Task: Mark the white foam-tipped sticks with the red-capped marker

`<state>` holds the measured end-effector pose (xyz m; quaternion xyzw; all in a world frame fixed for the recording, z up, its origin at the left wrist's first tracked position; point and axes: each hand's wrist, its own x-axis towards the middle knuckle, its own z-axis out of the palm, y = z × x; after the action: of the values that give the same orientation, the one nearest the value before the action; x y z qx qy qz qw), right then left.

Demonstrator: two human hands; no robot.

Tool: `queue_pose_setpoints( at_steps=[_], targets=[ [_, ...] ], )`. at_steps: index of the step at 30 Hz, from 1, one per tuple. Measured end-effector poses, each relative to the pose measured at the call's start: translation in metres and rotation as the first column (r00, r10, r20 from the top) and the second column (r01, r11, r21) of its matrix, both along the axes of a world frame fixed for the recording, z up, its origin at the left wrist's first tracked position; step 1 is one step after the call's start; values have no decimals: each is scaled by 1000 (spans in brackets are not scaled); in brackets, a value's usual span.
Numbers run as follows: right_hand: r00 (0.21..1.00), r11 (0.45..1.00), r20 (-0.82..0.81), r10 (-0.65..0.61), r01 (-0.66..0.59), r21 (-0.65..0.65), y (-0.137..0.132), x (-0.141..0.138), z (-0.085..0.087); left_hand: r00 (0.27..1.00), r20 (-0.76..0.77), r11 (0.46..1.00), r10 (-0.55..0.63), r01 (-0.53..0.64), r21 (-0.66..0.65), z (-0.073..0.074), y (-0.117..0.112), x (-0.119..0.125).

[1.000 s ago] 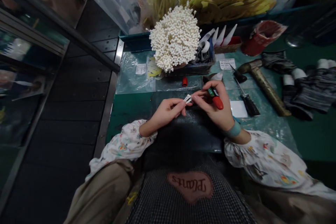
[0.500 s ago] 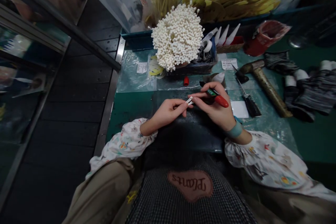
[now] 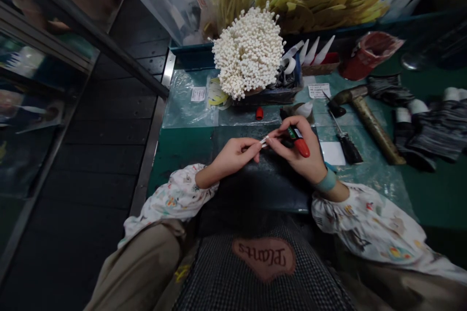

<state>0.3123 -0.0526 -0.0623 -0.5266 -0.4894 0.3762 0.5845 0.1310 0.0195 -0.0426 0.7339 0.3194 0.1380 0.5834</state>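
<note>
Between finger and thumb, my left hand (image 3: pixel 236 154) pinches a few short, thin white sticks (image 3: pixel 264 141). The fingertips of my right hand (image 3: pixel 301 153) meet the other end of the same sticks. Tucked across that right hand is a marker pen (image 3: pixel 299 142) with a black and green barrel and a red end, its tip hidden behind the fingers. A small red cap (image 3: pixel 259 113) stands on the table just beyond my hands. Behind it rises a big bunch of white-tipped thin sticks (image 3: pixel 248 53).
To the right lie a hammer (image 3: pixel 375 126), an awl-like tool with a black handle (image 3: pixel 348 143) and striped gloves (image 3: pixel 434 131). A red cup (image 3: pixel 368 56) stands behind them. Yellow strips (image 3: pixel 324 0) fill a bin at the back. A metal post (image 3: pixel 109 48) crosses the left.
The marker pen has swung in my right hand, its red end turning down and a little left. My fingertips stay on the white sticks.
</note>
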Motion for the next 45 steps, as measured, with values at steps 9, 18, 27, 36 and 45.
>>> queue_pose_setpoints(
  at_steps=[9, 18, 27, 36, 45],
  targets=[
    [998, 998, 11, -59, 59, -3, 0, -4, -3, 1000, 12, 994, 4, -6, 106, -3, -2, 1],
    [999, 1000, -33, 5, -6, -28, -1, -5, -1, 998, 3, 996, 69, -69, 61, -3, -3, 1],
    [998, 998, 2, -68, 68, 3, -2, -10, 2, 998, 13, 998, 67, -67, 18, -1, -5, 2],
    [999, 998, -36, -37, 35, -48, -2, -5, 3, 985, 55, 986, 164, -165, 16, -7, -3, 0],
    [983, 997, -180, -43, 30, -73, -2, -7, -1, 986, 21, 985, 167, -167, 39, -8, -3, -1]
  ],
)
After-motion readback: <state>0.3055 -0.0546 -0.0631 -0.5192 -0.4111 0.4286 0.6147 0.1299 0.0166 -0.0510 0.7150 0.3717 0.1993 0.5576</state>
